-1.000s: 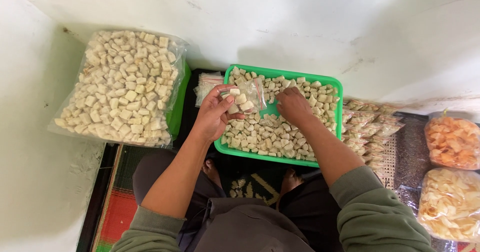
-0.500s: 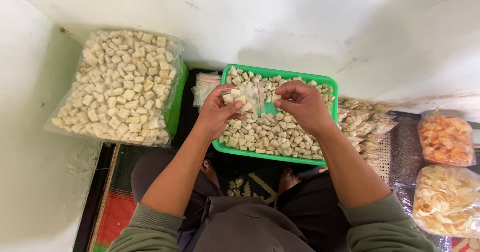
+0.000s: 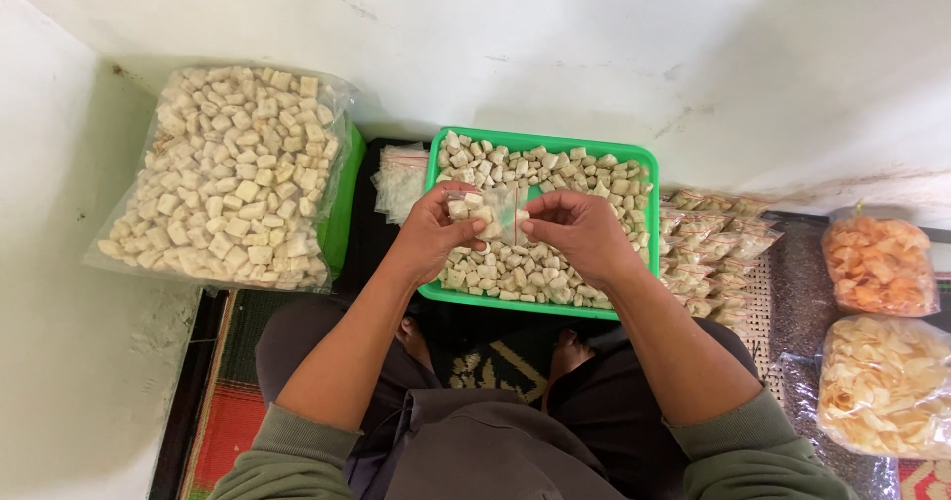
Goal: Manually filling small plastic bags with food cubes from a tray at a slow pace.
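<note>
My left hand (image 3: 431, 232) holds a small clear zip bag (image 3: 487, 213) partly filled with pale cracker cubes, just above a green tray (image 3: 642, 159). My right hand (image 3: 578, 230) pinches the bag's open right side, with a cube at its fingertips. The tray is heaped with loose pale cubes (image 3: 555, 171). Both hands hover over the tray's middle, and my knees show below it.
A big clear sack of the same cubes (image 3: 233, 178) rests on a second green tray at the left. A stack of empty small bags (image 3: 401, 178) lies beside the tray. Filled small bags (image 3: 713, 247) pile up on the right, next to bags of orange (image 3: 880, 264) and yellow chips (image 3: 887, 386).
My right hand has lifted out of the tray with a cube and come to the mouth of the bag. My left hand has kept hold of the bag.
</note>
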